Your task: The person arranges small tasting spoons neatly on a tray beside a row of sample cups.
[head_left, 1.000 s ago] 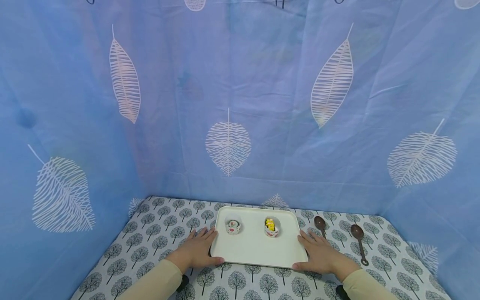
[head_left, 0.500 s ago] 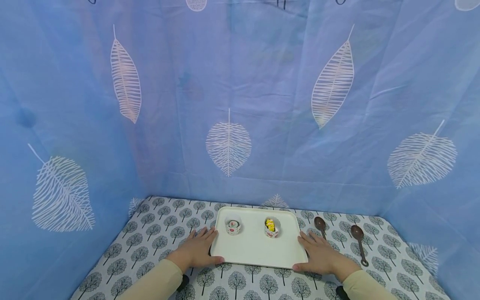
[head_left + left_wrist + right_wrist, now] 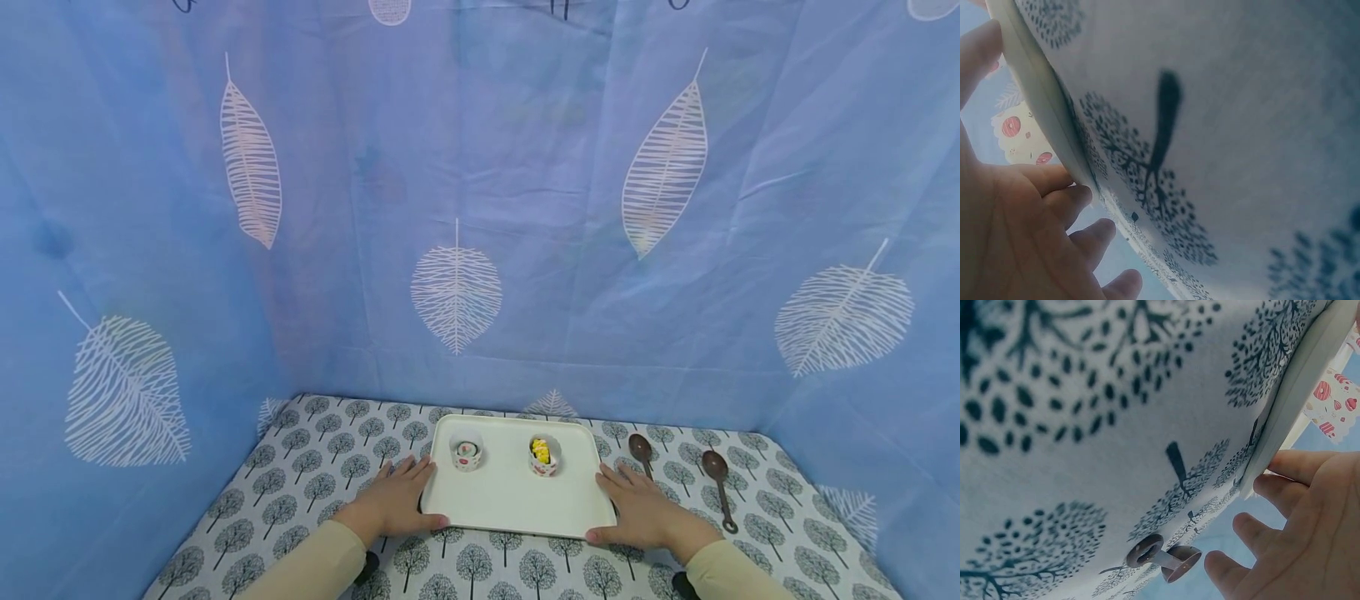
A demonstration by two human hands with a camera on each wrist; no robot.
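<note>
Head: tray [image 3: 517, 502] sits low centre of frame, on the tree-print cloth [image 3: 474, 575]. Long axis runs roughly left-right, right end dipping slightly. Left hand [image 3: 396, 498] at its left short side, right hand [image 3: 641, 510] at its right one, so the tray lies directly between them, neither hand clearly nearer. Both spread: fingers out along the short sides, thumbs at the near corners. Left cup [image 3: 467, 462] and right cup [image 3: 543, 468] stand in the tray's upper half, between the hands. Two brown spoons [image 3: 715, 465] off to the right; one handle runs down towards the right hand.

Left wrist: tray rim slants from upper left to centre. Thumb upper left, index against the rim, other fingers loose. No curl round the tray visible.

Right wrist: near mirror. Rim slants from upper right to centre, index touching, rest apart. Thumb mostly out of frame, so can't tell its pressure.
</note>
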